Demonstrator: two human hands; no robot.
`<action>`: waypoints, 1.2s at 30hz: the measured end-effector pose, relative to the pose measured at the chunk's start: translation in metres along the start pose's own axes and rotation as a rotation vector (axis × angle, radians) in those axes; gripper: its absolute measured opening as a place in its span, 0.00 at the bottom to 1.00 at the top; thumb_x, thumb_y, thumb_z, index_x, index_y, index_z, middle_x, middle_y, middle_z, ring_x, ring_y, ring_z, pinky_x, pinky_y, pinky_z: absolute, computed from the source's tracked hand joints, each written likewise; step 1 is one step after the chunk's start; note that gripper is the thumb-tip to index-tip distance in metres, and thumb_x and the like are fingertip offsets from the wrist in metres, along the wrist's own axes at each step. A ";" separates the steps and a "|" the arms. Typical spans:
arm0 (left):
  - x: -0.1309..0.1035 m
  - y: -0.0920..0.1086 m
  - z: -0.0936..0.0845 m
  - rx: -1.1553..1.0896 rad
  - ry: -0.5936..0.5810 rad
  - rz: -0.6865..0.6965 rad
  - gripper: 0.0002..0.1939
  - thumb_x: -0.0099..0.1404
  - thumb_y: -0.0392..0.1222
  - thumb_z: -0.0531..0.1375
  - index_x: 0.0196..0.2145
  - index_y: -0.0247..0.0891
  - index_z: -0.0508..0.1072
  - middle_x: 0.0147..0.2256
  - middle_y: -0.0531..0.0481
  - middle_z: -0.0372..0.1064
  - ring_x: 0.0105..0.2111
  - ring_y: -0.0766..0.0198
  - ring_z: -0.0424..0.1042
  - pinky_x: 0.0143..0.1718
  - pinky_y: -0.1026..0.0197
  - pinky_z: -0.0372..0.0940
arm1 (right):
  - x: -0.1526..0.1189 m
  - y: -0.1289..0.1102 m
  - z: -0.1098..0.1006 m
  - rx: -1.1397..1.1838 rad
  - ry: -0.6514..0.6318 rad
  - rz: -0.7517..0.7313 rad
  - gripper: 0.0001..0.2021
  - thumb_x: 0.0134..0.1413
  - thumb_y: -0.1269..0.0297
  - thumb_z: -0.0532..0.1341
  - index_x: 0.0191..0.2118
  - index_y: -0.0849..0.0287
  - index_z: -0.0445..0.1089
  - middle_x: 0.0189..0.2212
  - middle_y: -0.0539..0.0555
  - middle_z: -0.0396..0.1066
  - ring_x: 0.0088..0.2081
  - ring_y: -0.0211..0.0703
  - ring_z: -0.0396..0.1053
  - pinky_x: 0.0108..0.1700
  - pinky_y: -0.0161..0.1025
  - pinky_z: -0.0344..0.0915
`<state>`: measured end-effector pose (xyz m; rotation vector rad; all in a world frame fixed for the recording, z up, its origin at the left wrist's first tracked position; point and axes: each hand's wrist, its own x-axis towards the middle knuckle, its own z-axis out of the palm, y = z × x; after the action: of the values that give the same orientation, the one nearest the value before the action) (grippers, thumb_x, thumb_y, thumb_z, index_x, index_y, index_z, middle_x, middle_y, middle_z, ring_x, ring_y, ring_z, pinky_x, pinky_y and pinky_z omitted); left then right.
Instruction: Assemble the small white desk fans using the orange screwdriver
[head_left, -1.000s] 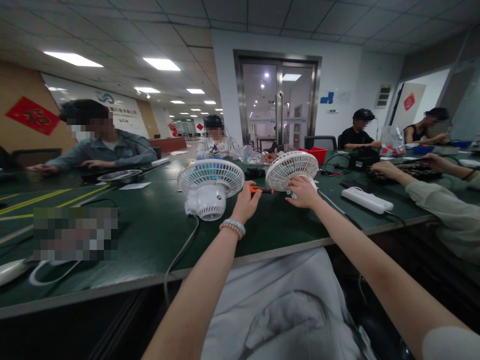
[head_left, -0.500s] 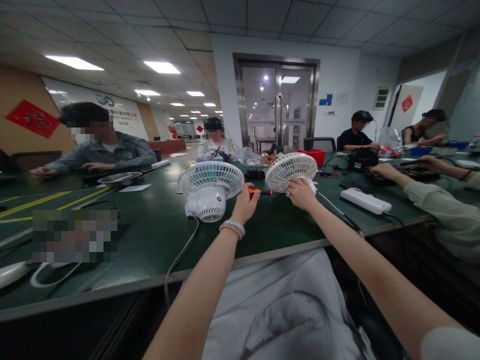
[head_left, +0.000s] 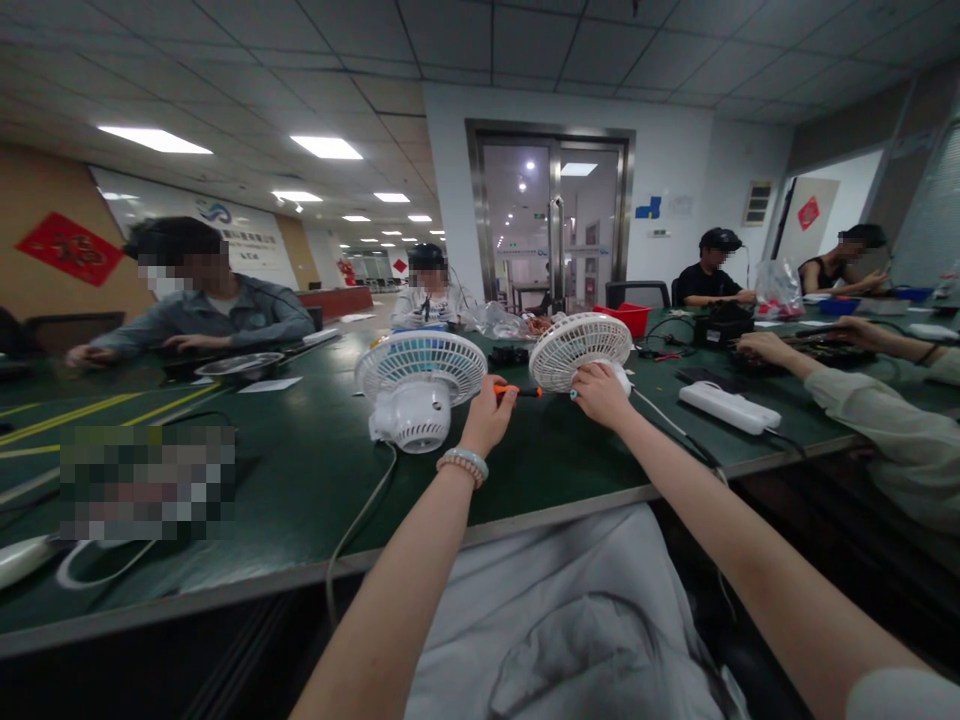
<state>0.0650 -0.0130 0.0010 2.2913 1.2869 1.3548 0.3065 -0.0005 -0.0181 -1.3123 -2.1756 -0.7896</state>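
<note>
My left hand [head_left: 489,412] is wrapped round an orange and black screwdriver [head_left: 519,391] that points right, a little above the table. A white fan [head_left: 581,350] with a round grille lies tilted in front of my right hand [head_left: 602,396]. The fingers of that hand grip the fan's white rear housing, and a ring shows on one of them. Left of my left hand stands a second white fan [head_left: 420,385], its motor housing facing me. What my right fingertips touch behind the housing is hidden.
A white power strip [head_left: 729,407] lies on the green table [head_left: 300,480] to the right, with a cable. A red bin [head_left: 626,318] and a black box [head_left: 724,325] stand farther back. Other people sit around the table; a neighbour's hands [head_left: 772,350] work at the right.
The view has tilted slightly, so everything sits a little lower. Both hands keep their grips, on the screwdriver and on the right fan.
</note>
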 end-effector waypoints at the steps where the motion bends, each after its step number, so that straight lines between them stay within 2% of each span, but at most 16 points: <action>1: 0.000 0.000 0.000 0.005 0.001 -0.005 0.17 0.63 0.52 0.48 0.42 0.37 0.59 0.28 0.49 0.68 0.29 0.62 0.69 0.34 0.56 0.61 | 0.000 0.000 0.000 0.000 0.000 0.001 0.10 0.52 0.65 0.55 0.37 0.59 0.71 0.41 0.57 0.69 0.50 0.49 0.56 0.52 0.47 0.47; 9: 0.000 -0.004 0.000 0.073 -0.008 -0.043 0.20 0.62 0.56 0.46 0.39 0.37 0.60 0.19 0.54 0.64 0.22 0.61 0.67 0.29 0.57 0.59 | 0.000 0.000 0.000 0.023 0.004 0.009 0.09 0.51 0.65 0.56 0.37 0.58 0.71 0.41 0.55 0.69 0.50 0.48 0.56 0.53 0.46 0.47; 36: 0.003 -0.011 0.000 0.069 0.014 -0.074 0.18 0.62 0.56 0.46 0.37 0.38 0.60 0.25 0.51 0.65 0.25 0.62 0.66 0.31 0.57 0.59 | 0.001 -0.003 -0.001 0.009 0.008 0.028 0.08 0.52 0.63 0.57 0.36 0.56 0.71 0.41 0.54 0.69 0.49 0.48 0.56 0.51 0.46 0.49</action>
<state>0.0593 -0.0040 -0.0029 2.2583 1.4295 1.3244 0.3032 -0.0018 -0.0179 -1.3303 -2.1471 -0.7718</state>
